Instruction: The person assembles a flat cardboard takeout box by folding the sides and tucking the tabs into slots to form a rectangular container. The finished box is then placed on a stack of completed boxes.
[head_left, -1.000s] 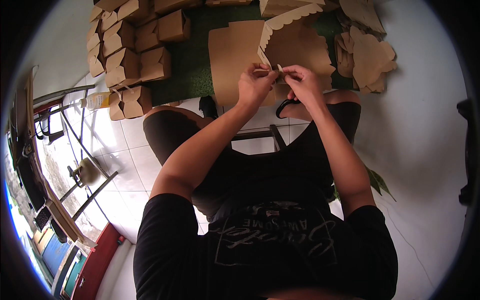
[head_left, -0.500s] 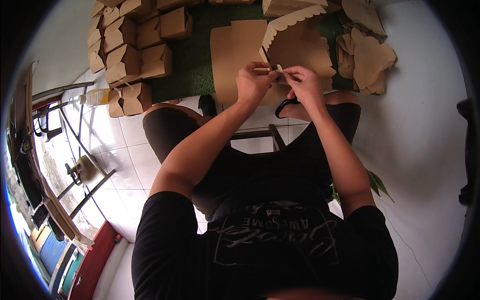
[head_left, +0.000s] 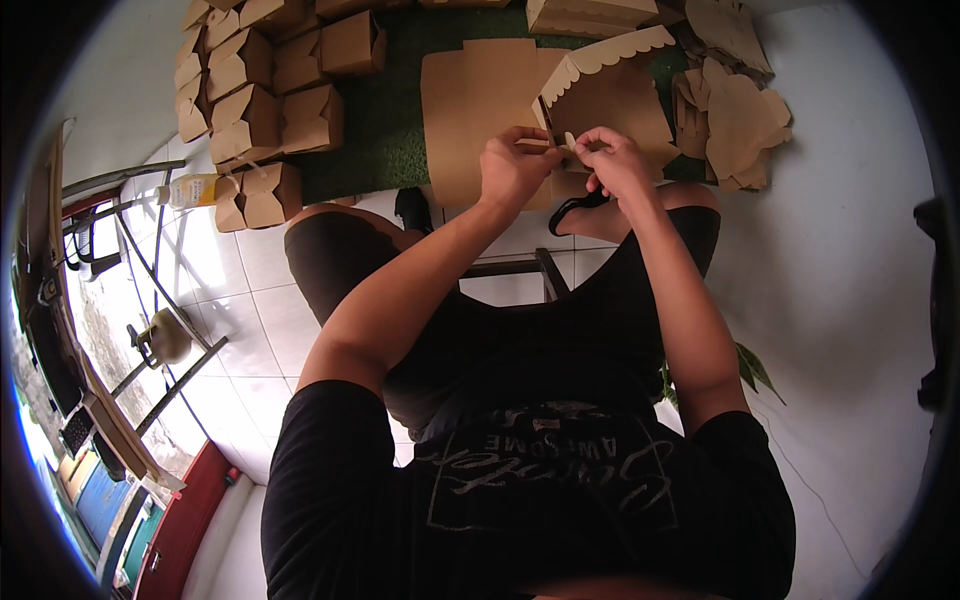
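Closely pinched the near-left corner of a half-folded, scalloped kraft box [head_left: 625, 105] between thumb and fingers of the left hand [head_left: 512, 172]. Brought the right hand [head_left: 617, 165] to a small pale tab [head_left: 570, 140] at that same corner, fingertips just beside the left ones; could not tell pinch from light touch there. Had the box open on green artificial turf [head_left: 385, 145], with a scalloped wall [head_left: 605, 62] raised along its far-left side. Had a flat kraft sheet [head_left: 478, 110] to its left, rows of closed kraft cartons [head_left: 305, 118] farther left, a second scalloped box [head_left: 580, 15] just beyond it, and flat kraft blanks [head_left: 740, 120] to its right. Sat facing the box, knees spread on its near side.
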